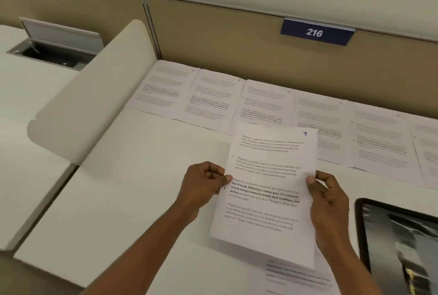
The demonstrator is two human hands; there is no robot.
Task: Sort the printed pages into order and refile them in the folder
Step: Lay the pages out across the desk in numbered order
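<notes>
I hold one printed page [267, 200] up over the white desk [132, 200], a handwritten blue 7 in its top right corner. My left hand [203, 185] pinches its left edge with the thumb on top. My right hand [327, 197] pinches its right edge the same way. Several other printed pages [213, 98] lie side by side in a row along the back of the desk. One more printed sheet [296, 275] lies flat on the desk under the held page. At the right edge sits a dark glossy folder [398, 235], partly cut off.
A beige partition wall [225, 31] runs behind the desk and carries a blue plate reading 216 [316, 32]. A cream rounded divider panel [94, 91] stands at the desk's left side. Beyond it, an open cable hatch [54, 48] is set in the neighbouring desk.
</notes>
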